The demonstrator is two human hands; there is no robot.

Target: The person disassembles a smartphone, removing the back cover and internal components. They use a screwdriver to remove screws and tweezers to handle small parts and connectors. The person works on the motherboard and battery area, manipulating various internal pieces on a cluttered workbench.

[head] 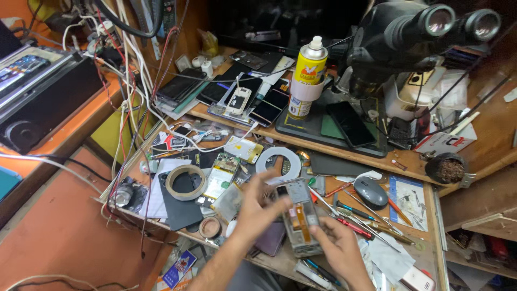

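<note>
Both my hands hold an opened phone (300, 215) with its back off, showing a grey frame and an orange flex strip. My left hand (257, 210) grips its left edge, fingers spread over the top. My right hand (340, 249) supports the lower right corner from below. The phone hovers above the cluttered lower bench shelf, near the front edge.
A tape roll (186, 181), a white ring (279, 163), a circuit board (219, 178), a grey mouse (370, 192) and several screwdrivers (355, 215) lie around. Behind stand a yellow spray can (308, 75), a microscope (414, 37), several phones (350, 124) and hanging wires (134, 81).
</note>
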